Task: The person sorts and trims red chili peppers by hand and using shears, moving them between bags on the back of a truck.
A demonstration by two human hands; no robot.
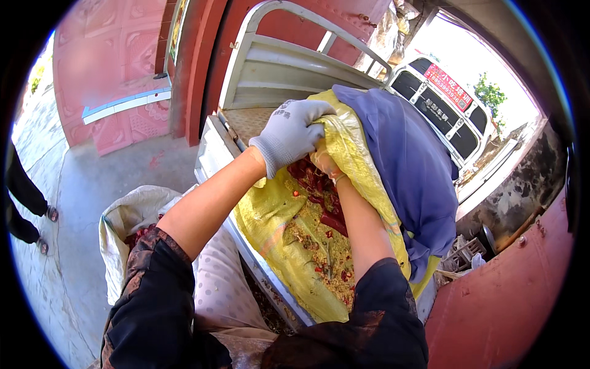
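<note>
My left hand [294, 133], in a grey knit glove, is closed on the upper edge of a yellow woven sack [270, 234]. Under the raised fold, my right hand [326, 162] reaches into the sack, close to the left one. Its fingers are hidden behind the glove and the fold. Dried red chillies [312, 181] lie inside, with many pale yellow seeds [319, 237] and broken bits spread over the lower part. A blue-purple cloth [399, 166] drapes over the sack's far right side.
The sack lies on a small truck's white metal bed [215, 150] with a railing [289, 9]. An open white sack [117, 246] holding red chillies stands at my left. Another person's dark-trousered legs [24, 197] show at far left. A red metal panel [498, 295] is at right.
</note>
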